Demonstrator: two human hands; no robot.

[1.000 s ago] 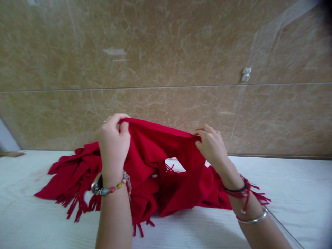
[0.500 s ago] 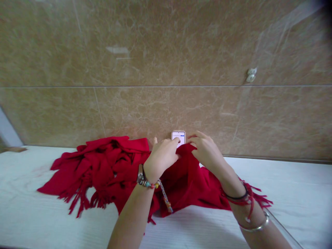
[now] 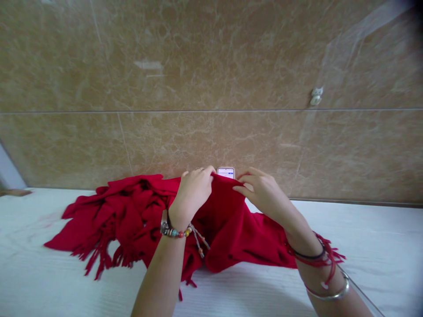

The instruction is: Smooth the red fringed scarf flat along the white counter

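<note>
A red fringed scarf (image 3: 228,220) lies bunched along a white surface, with its upper edge raised between my hands. My left hand (image 3: 194,193), wearing a watch and a beaded bracelet, is closed on that edge. Pinching the same edge a little to the right is my right hand (image 3: 261,189), its wrist circled by cords and a silver bangle. Behind the raised cloth stands a phone (image 3: 226,172) with a lit screen; its lower part is hidden by the scarf. The crumpled bulk of the scarf spreads to the left, and fringe shows at both ends.
The white wood-grain tabletop (image 3: 370,237) meets a brown marbled tile wall (image 3: 198,141). A small white cat figure (image 3: 316,96) is on the wall at the right. A brown wooden piece (image 3: 15,192) sits at the far left, and a thin cord (image 3: 360,288) runs beside my right forearm.
My left hand has moved left, away from the phone, and now grips the scarf's edge. The cloth is drawn wider between my hands and covers more of the phone.
</note>
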